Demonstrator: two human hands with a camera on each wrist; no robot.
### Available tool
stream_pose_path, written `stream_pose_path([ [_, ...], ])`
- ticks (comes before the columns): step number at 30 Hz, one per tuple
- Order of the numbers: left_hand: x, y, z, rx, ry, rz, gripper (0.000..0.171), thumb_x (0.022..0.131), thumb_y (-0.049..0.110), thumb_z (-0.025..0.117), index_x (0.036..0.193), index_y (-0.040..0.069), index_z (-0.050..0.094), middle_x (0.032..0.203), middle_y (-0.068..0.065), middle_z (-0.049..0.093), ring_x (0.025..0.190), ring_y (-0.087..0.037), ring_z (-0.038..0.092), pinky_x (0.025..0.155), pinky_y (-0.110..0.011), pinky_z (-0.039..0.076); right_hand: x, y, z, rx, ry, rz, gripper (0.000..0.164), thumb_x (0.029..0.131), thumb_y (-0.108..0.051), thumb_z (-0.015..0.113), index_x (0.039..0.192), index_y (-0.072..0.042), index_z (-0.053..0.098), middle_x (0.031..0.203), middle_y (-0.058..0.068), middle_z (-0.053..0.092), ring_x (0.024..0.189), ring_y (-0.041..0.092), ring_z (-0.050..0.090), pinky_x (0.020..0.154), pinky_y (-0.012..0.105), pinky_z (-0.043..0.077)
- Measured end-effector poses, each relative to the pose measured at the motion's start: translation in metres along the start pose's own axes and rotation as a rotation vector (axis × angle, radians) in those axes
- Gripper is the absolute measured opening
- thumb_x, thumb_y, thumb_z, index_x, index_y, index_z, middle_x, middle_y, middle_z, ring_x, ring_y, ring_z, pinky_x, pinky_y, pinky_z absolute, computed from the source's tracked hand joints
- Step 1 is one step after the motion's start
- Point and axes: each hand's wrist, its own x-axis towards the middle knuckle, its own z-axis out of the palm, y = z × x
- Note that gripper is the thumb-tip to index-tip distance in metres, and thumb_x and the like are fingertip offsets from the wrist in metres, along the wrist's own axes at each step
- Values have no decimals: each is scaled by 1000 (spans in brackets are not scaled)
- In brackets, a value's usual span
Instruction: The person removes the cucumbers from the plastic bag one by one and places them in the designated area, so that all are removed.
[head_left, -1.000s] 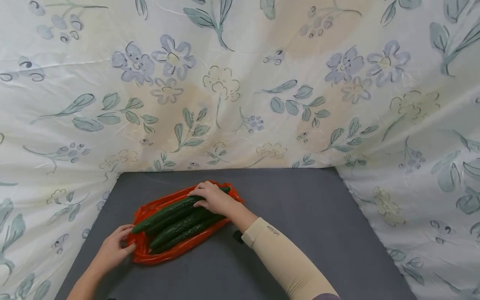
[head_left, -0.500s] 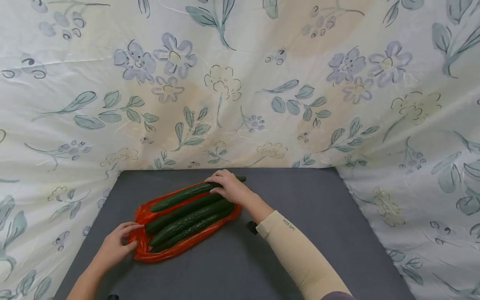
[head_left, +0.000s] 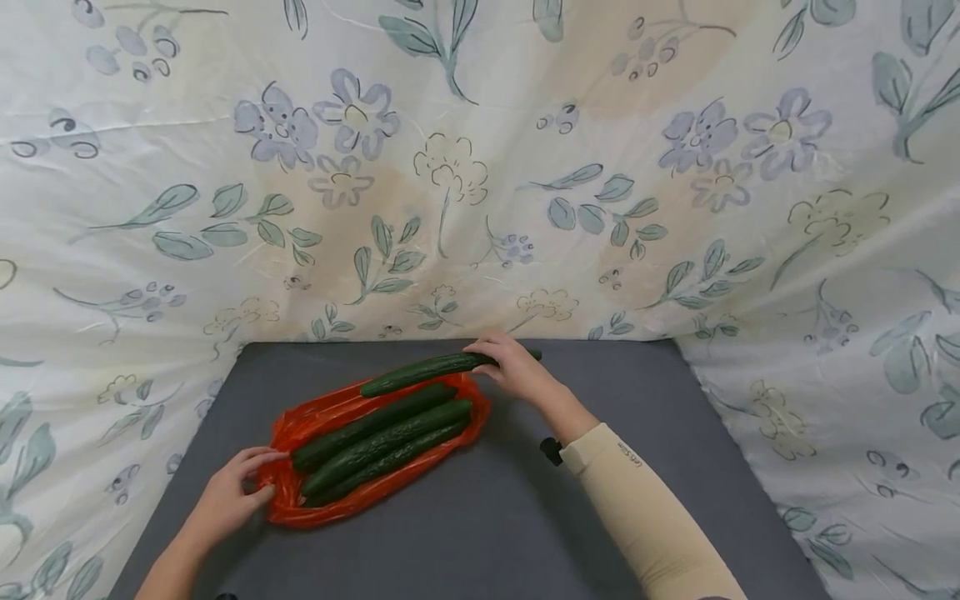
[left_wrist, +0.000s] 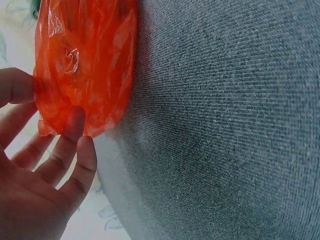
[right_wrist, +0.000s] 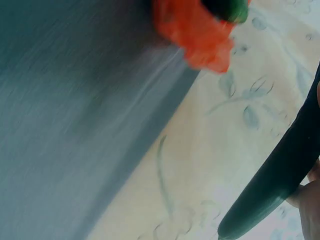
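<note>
In the head view my right hand (head_left: 517, 369) grips a long dark green cucumber (head_left: 420, 372) near its right end. This cucumber is held over the back edge of the red plastic bag (head_left: 360, 502), its right end sticking out past my hand. Three more cucumbers (head_left: 386, 446) lie side by side in the opened bag. My left hand (head_left: 234, 493) holds the bag's left end, fingers and thumb spread about it. The left wrist view shows fingertips (left_wrist: 75, 120) against the thin red film. In the right wrist view the held cucumber (right_wrist: 275, 185) is partly cut off by the frame edge.
A dark grey cloth-covered tabletop (head_left: 637, 467) lies under everything. A floral curtain (head_left: 480, 208) hangs along the back and both sides, meeting the table's edges. A small black object (head_left: 551, 451) sits by my right wrist.
My right hand has lifted the rearmost cucumber off the others and drawn it right and back, out of the bag. The left hand stays at the bag's end almost unmoved.
</note>
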Motion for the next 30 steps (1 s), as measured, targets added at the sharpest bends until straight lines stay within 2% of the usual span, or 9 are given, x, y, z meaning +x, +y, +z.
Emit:
stream_pose_path([
  [6,0,-2,-2,12,7,-10,42,80,4,74,122,7,71,128,-19,60,97,-33,66,72,-35,53,-12,25,-8,8,7,17,39,94,-14,70,132,-13,66,126,9,64,116,27,60,95,42,52],
  [12,3,-3,-1,9,8,12,40,80,5,75,120,5,71,126,-21,60,95,-35,66,72,-39,53,-26,47,-18,4,23,57,41,91,-12,73,131,-11,67,127,10,64,114,28,62,92,44,54],
  [17,3,-3,-1,3,-11,-20,41,81,5,74,121,5,70,127,-21,59,97,-34,66,74,-42,54,-35,63,-25,-14,58,64,41,90,-12,74,130,-9,67,123,10,65,108,28,63,88,45,53],
  [24,3,-4,-1,-1,-32,-37,41,82,5,71,123,4,69,131,-23,57,97,-33,67,73,-41,53,-50,86,-32,-13,69,94,41,89,-9,74,129,-7,67,129,14,63,117,33,61,94,49,52],
  [30,6,-4,0,-9,-28,-27,41,82,6,72,123,5,70,130,-22,58,98,-33,66,73,-39,53,-65,109,-37,-9,70,184,43,91,-8,72,133,-6,64,133,16,61,121,36,58,94,51,51],
])
